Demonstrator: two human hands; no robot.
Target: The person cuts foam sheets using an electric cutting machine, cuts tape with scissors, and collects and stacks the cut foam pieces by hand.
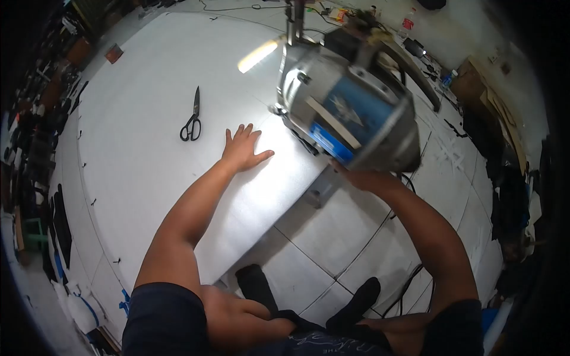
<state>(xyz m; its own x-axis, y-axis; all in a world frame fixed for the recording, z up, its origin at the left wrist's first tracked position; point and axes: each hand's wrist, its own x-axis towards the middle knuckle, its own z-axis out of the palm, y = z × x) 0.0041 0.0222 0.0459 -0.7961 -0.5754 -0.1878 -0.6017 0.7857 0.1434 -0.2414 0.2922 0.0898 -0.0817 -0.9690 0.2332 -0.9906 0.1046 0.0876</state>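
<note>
My left hand point(242, 149) lies flat on a broad white sheet of material point(142, 77), its fingers spread. Up and to the left of it, a pair of black-handled scissors point(192, 123) rests on the sheet, blades pointing away from me. At the sheet's right edge stands an electric cloth cutting machine point(362, 127), with a metal housing and blue labels, slightly blurred. My right hand point(359, 178) is closed at the near side of the machine, its fingers mostly hidden by the housing. The machine's blade and base are largely out of sight.
White floor tiles point(320, 255) show below the sheet's edge, near my feet. A dark cable point(407, 291) runs on the right. A reddish-brown block point(114, 53) sits at the far left of the sheet. Dark scraps line both sides, and a bottle point(407, 24) stands at the back.
</note>
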